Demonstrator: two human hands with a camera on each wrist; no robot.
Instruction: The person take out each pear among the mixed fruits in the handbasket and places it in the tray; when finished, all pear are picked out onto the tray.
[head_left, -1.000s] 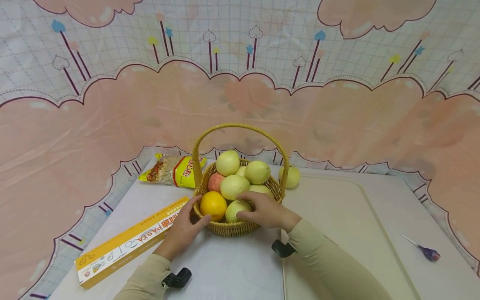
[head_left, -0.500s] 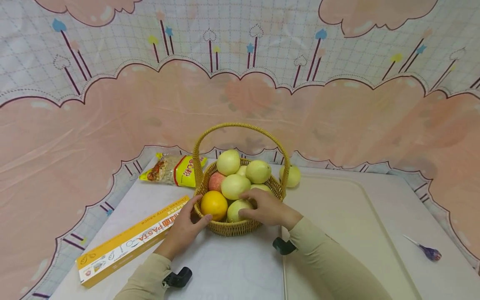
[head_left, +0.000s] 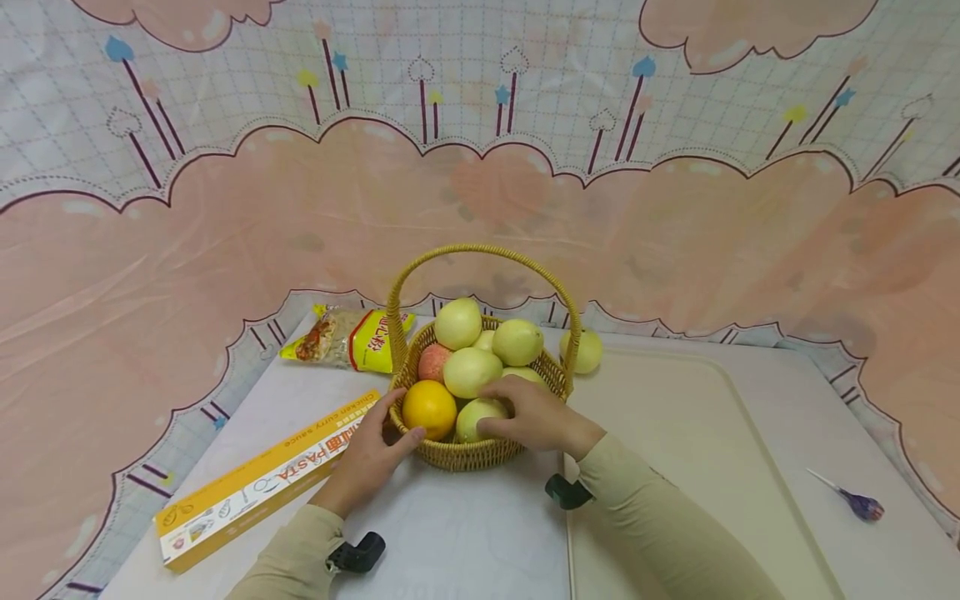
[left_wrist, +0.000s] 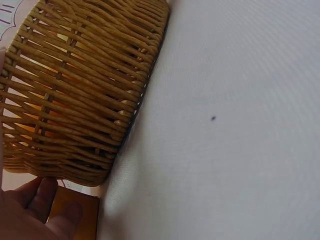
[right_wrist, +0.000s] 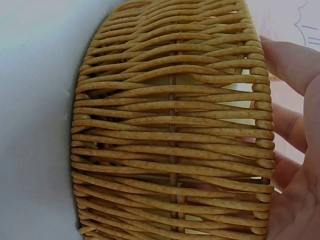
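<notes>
A woven basket (head_left: 468, 457) with a tall arched handle stands on the table, filled with several pale green fruits, a reddish fruit (head_left: 434, 363) and an orange (head_left: 429, 409). My left hand (head_left: 369, 461) holds the basket's front left rim, its thumb beside the orange. In the left wrist view, fingertips (left_wrist: 44, 192) touch the outside of the wicker. Reaching over the front right rim, my right hand (head_left: 536, 417) has thumb and fingers around a pale green fruit (head_left: 477, 418). Wicker hides most of that grip in the right wrist view.
A long pasta box (head_left: 266, 483) lies left of the basket, with a yellow noodle bag (head_left: 341, 340) behind it. Another pale green fruit (head_left: 585, 351) sits behind right. A cream board (head_left: 675, 433) covers the right side, and a lollipop (head_left: 862, 505) lies beyond it.
</notes>
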